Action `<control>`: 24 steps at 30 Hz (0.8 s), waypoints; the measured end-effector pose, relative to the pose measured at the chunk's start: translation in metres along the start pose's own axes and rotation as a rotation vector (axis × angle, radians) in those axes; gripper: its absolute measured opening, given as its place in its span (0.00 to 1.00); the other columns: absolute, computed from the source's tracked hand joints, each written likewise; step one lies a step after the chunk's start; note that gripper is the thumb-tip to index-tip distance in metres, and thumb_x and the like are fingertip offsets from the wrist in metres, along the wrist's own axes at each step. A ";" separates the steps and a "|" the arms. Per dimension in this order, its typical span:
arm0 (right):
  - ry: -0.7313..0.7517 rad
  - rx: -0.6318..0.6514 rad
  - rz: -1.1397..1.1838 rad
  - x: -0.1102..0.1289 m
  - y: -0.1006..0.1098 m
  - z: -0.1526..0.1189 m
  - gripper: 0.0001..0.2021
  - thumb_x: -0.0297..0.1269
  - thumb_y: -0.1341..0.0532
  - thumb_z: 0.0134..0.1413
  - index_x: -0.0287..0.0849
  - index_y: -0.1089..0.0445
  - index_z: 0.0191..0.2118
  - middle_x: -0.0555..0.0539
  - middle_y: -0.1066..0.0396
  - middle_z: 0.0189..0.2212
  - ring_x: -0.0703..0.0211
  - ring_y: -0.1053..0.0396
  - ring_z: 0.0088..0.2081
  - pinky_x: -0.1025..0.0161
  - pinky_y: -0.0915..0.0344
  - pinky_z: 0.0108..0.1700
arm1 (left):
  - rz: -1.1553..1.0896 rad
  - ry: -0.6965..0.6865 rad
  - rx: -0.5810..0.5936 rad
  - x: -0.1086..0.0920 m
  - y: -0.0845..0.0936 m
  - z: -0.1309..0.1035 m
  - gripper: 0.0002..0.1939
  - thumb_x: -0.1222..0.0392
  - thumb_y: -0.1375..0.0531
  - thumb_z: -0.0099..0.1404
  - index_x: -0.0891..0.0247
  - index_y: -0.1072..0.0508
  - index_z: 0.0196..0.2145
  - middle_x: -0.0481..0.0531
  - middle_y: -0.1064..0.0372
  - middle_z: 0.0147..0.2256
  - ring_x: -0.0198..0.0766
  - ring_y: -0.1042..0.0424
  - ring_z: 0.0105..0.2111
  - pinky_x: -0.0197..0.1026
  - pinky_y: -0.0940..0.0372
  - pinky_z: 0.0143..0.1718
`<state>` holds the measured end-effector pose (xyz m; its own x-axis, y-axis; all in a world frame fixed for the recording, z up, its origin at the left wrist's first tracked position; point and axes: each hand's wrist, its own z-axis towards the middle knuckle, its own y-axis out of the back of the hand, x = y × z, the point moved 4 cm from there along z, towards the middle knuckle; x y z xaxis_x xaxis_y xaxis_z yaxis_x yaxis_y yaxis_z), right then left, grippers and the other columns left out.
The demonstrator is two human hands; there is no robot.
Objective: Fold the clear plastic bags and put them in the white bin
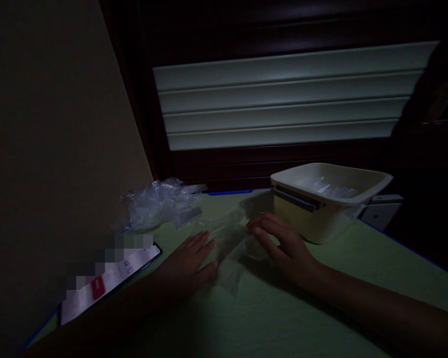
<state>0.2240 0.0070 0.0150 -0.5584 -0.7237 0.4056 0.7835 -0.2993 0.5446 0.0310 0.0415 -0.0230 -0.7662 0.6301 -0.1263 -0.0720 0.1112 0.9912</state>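
Note:
A clear plastic bag [229, 268] lies crumpled on the green table between my hands; it is thin and hard to make out in the dim light. My left hand [188, 263] rests at its left side, palm down, with the fingers stretched out. On the other side, my right hand [285, 246] has its fingers bent, and the thumb and forefinger come together at the bag's right edge. Beyond my left hand is a loose heap of clear plastic bags [157, 204].
A cream plastic bin [302, 219] with a dark handle stands at the back right, clear plastic inside. Behind it sits a white box [381, 211]. A lit phone [115, 278] lies at the left. A slatted dark-framed panel [283, 99] rises behind the table [283, 318].

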 end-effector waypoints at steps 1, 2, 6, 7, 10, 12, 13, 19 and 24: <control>-0.010 -0.029 -0.003 -0.001 0.002 0.000 0.09 0.34 0.51 0.61 0.42 0.35 0.35 0.44 0.32 0.33 0.55 0.35 0.38 0.55 0.39 0.42 | 0.003 -0.001 0.002 0.000 0.000 0.000 0.28 0.51 0.54 0.67 0.70 0.47 0.60 0.62 0.62 0.62 0.50 0.61 0.62 0.55 0.56 0.58; -0.014 -0.054 -0.008 -0.001 0.003 -0.001 0.09 0.34 0.51 0.61 0.42 0.35 0.35 0.44 0.32 0.34 0.55 0.35 0.39 0.55 0.39 0.42 | 0.004 -0.004 -0.002 0.000 0.000 0.000 0.28 0.51 0.54 0.67 0.70 0.47 0.60 0.62 0.62 0.62 0.50 0.61 0.62 0.55 0.56 0.59; 0.030 -0.134 -0.017 0.005 0.012 -0.004 0.11 0.34 0.54 0.61 0.44 0.36 0.39 0.44 0.34 0.40 0.53 0.37 0.45 0.53 0.41 0.45 | -0.010 -0.014 -0.036 0.002 -0.002 0.001 0.28 0.51 0.55 0.67 0.69 0.47 0.60 0.61 0.61 0.62 0.49 0.60 0.61 0.55 0.56 0.59; 0.041 -0.154 -0.021 0.008 0.015 -0.004 0.11 0.34 0.54 0.61 0.44 0.36 0.40 0.44 0.35 0.41 0.52 0.37 0.46 0.53 0.41 0.46 | -0.010 -0.013 -0.038 0.003 -0.003 0.001 0.28 0.51 0.55 0.67 0.68 0.47 0.60 0.60 0.61 0.62 0.49 0.60 0.61 0.55 0.56 0.59; 0.061 -0.200 -0.049 0.019 0.020 -0.004 0.10 0.32 0.54 0.60 0.45 0.37 0.40 0.43 0.35 0.41 0.52 0.38 0.46 0.53 0.41 0.46 | 0.012 -0.005 -0.032 0.003 -0.004 0.002 0.27 0.51 0.55 0.67 0.68 0.47 0.60 0.61 0.61 0.62 0.49 0.60 0.62 0.54 0.56 0.59; 0.082 -0.199 -0.082 0.027 0.024 -0.001 0.10 0.32 0.53 0.59 0.44 0.37 0.41 0.43 0.35 0.41 0.52 0.37 0.46 0.53 0.41 0.46 | 0.032 0.007 -0.029 0.003 -0.004 0.002 0.28 0.51 0.55 0.67 0.68 0.47 0.60 0.62 0.61 0.62 0.49 0.61 0.62 0.54 0.57 0.59; 0.086 -0.182 -0.102 0.031 0.026 0.003 0.09 0.32 0.52 0.59 0.44 0.36 0.40 0.43 0.34 0.40 0.52 0.37 0.45 0.53 0.41 0.46 | 0.040 0.016 -0.026 0.002 -0.004 0.002 0.28 0.50 0.55 0.67 0.69 0.48 0.60 0.62 0.61 0.62 0.49 0.61 0.62 0.54 0.57 0.59; -0.135 0.103 -0.126 0.031 0.041 0.035 0.11 0.39 0.49 0.58 0.45 0.31 0.32 0.48 0.28 0.30 0.54 0.30 0.32 0.60 0.35 0.33 | 0.045 0.014 -0.040 -0.002 -0.002 0.000 0.29 0.50 0.53 0.66 0.68 0.49 0.61 0.62 0.64 0.63 0.48 0.64 0.62 0.52 0.59 0.60; -0.282 0.068 -0.026 0.029 0.007 0.034 0.14 0.39 0.50 0.58 0.42 0.32 0.44 0.44 0.28 0.42 0.52 0.31 0.44 0.55 0.34 0.45 | 0.059 -0.009 -0.065 0.000 -0.004 0.001 0.33 0.48 0.54 0.66 0.74 0.52 0.61 0.65 0.67 0.63 0.48 0.66 0.62 0.52 0.58 0.60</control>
<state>0.2043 0.0052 0.0554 -0.6395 -0.5121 0.5734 0.7529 -0.2666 0.6017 0.0314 0.0420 -0.0268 -0.7645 0.6410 -0.0677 -0.0682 0.0241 0.9974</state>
